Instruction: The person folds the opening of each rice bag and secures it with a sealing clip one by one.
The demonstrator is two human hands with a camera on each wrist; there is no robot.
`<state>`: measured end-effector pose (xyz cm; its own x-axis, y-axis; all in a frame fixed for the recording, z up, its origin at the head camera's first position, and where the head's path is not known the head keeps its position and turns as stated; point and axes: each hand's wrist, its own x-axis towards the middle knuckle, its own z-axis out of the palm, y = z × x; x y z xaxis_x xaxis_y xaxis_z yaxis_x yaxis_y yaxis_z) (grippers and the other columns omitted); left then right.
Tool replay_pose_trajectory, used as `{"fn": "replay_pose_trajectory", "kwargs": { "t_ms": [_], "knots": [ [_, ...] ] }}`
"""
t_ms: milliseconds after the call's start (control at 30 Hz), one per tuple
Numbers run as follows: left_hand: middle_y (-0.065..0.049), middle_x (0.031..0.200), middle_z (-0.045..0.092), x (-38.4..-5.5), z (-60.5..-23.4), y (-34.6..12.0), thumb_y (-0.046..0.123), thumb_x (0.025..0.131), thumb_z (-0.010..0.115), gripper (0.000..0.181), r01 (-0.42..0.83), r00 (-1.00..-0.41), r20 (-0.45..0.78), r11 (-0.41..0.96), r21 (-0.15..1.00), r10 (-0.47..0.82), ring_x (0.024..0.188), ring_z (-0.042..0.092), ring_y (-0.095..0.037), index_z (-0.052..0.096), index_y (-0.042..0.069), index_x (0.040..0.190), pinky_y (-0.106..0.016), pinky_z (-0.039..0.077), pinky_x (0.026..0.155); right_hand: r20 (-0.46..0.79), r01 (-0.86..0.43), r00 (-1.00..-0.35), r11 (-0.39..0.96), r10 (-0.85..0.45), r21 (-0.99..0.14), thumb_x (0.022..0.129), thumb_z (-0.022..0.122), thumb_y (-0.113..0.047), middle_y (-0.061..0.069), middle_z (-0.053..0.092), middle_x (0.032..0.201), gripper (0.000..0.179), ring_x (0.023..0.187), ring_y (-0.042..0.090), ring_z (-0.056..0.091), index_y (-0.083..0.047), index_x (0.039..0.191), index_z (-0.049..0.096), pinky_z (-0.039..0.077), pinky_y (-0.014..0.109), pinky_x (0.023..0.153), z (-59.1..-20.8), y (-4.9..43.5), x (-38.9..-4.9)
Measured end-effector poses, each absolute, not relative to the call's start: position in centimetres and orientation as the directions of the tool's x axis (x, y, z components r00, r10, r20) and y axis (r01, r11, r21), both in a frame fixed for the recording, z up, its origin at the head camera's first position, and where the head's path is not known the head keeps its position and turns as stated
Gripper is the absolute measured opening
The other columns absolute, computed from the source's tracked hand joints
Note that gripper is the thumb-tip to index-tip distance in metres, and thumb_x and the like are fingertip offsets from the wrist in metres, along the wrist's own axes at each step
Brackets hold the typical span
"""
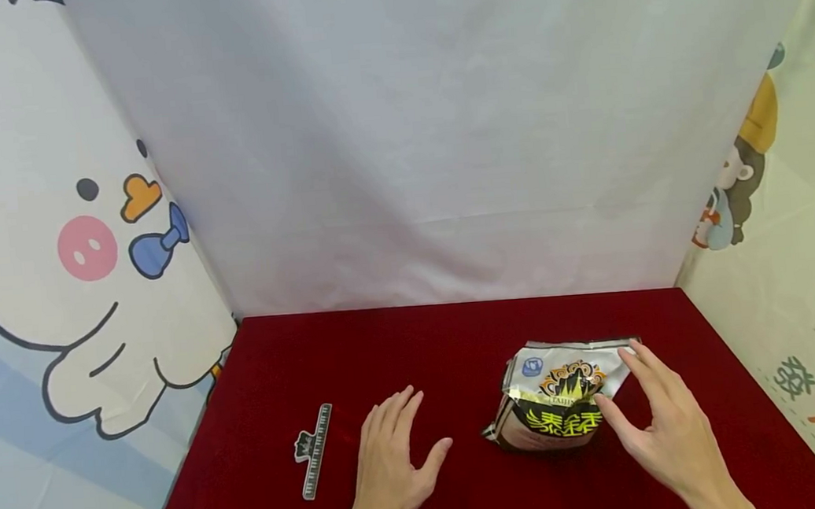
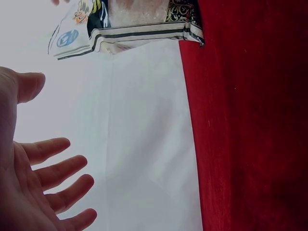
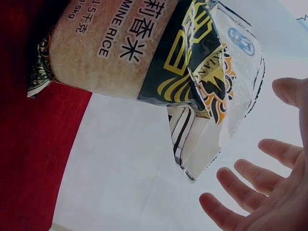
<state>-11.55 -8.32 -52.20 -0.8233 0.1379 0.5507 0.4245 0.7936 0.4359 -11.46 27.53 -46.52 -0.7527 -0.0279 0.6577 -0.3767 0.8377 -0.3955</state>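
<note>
A bag of jasmine rice (image 1: 557, 425) stands on the red table, its silver upper part creased and leaning over. My right hand (image 1: 668, 425) is at the bag's right side, thumb and fingers spread, the fingertips overlapping its top corner in the head view. In the right wrist view, a gap shows between those fingers (image 3: 240, 190) and the bag (image 3: 120, 53). Left of the bag, my left hand (image 1: 392, 457) hovers palm down with its fingers extended, holding nothing. A clip with a long ruler-marked bar (image 1: 316, 452) lies to the left of that hand.
The dark red tabletop (image 1: 385, 343) ends at a white cloth backdrop (image 1: 400, 144). Printed cloths hang on both sides, the left one with a cartoon duck (image 1: 79, 230), the right one with a small figure (image 1: 736, 176) and lettering.
</note>
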Motion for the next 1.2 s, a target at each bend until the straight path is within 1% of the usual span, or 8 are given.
{"fn": "replay_pose_trajectory", "kwargs": {
  "t_ms": [133,533,700,733,800,867,933,1200],
  "knots": [
    [-0.006,0.150,0.064,-11.6,-52.2,-8.2,0.044,0.090,0.081,0.066,0.432,-0.818,0.557,0.791,0.433,0.142,0.136,0.060,-0.029,0.064,0.013,0.145,-0.060,0.047,0.114,0.677,-0.405,-0.735,0.824,-0.034,-0.398,0.071,0.091,-0.011,0.020,0.056,0.156,0.081,0.131,0.047,0.057,-0.006,0.147,0.063,0.017,-0.001,0.113,-46.4,27.5,-11.8],
    [-0.006,0.150,0.064,-11.7,-51.8,-8.0,0.045,0.091,0.080,0.065,0.427,-0.828,0.541,0.789,0.441,0.146,0.138,0.059,-0.029,0.063,0.013,0.146,-0.059,0.046,0.116,0.698,-0.452,-0.713,0.803,-0.064,-0.389,0.071,0.090,-0.011,0.018,0.055,0.157,0.077,0.131,0.046,0.055,-0.003,0.143,0.065,0.020,0.002,0.115,-45.8,27.3,-12.6],
    [-0.006,0.149,0.064,-11.6,-51.9,-7.9,0.045,0.091,0.080,0.065,0.432,-0.825,0.545,0.788,0.438,0.149,0.137,0.060,-0.030,0.064,0.013,0.145,-0.060,0.046,0.115,0.680,-0.447,-0.729,0.803,-0.072,-0.395,0.073,0.090,-0.011,0.017,0.055,0.158,0.075,0.133,0.046,0.055,-0.005,0.143,0.065,0.020,0.003,0.115,-45.5,27.1,-12.8],
    [-0.006,0.149,0.065,-11.6,-51.9,-7.9,0.045,0.091,0.080,0.064,0.431,-0.827,0.542,0.787,0.442,0.149,0.137,0.060,-0.030,0.064,0.014,0.145,-0.060,0.046,0.115,0.673,-0.441,-0.736,0.806,-0.073,-0.395,0.073,0.090,-0.012,0.017,0.055,0.158,0.075,0.133,0.045,0.055,-0.005,0.143,0.065,0.028,0.010,0.118,-45.4,27.0,-12.8],
    [-0.006,0.149,0.065,-11.6,-51.9,-7.8,0.044,0.091,0.080,0.064,0.431,-0.828,0.541,0.785,0.446,0.148,0.136,0.060,-0.031,0.064,0.014,0.145,-0.060,0.046,0.115,0.668,-0.438,-0.741,0.807,-0.074,-0.397,0.074,0.090,-0.012,0.018,0.056,0.157,0.073,0.132,0.047,0.056,-0.006,0.142,0.066,0.040,0.032,0.120,-45.3,27.0,-12.9],
    [-0.006,0.149,0.065,-11.7,-51.9,-7.7,0.044,0.090,0.081,0.064,0.433,-0.828,0.542,0.781,0.449,0.147,0.136,0.060,-0.031,0.065,0.014,0.144,-0.060,0.046,0.116,0.669,-0.441,-0.739,0.807,-0.079,-0.392,0.074,0.090,-0.013,0.019,0.057,0.155,0.071,0.131,0.048,0.057,-0.005,0.141,0.067,0.045,0.056,0.112,-45.1,27.0,-13.1],
    [-0.006,0.148,0.065,-11.7,-51.9,-7.6,0.043,0.090,0.082,0.064,0.435,-0.826,0.544,0.781,0.448,0.148,0.136,0.060,-0.030,0.065,0.014,0.144,-0.059,0.046,0.116,0.680,-0.453,-0.728,0.805,-0.086,-0.383,0.074,0.089,-0.013,0.021,0.059,0.153,0.070,0.128,0.050,0.058,-0.004,0.139,0.068,0.042,0.073,0.098,-45.0,26.9,-13.3],
    [-0.005,0.147,0.066,-11.8,-51.9,-7.1,0.042,0.089,0.082,0.063,0.459,-0.804,0.572,0.783,0.420,0.164,0.135,0.061,-0.028,0.066,0.013,0.142,-0.059,0.049,0.112,0.682,-0.461,-0.725,0.807,-0.102,-0.370,0.074,0.089,-0.013,0.023,0.060,0.150,0.067,0.127,0.051,0.059,-0.002,0.137,0.069,0.042,0.074,0.099,-44.6,26.9,-13.5]
  ]
}}
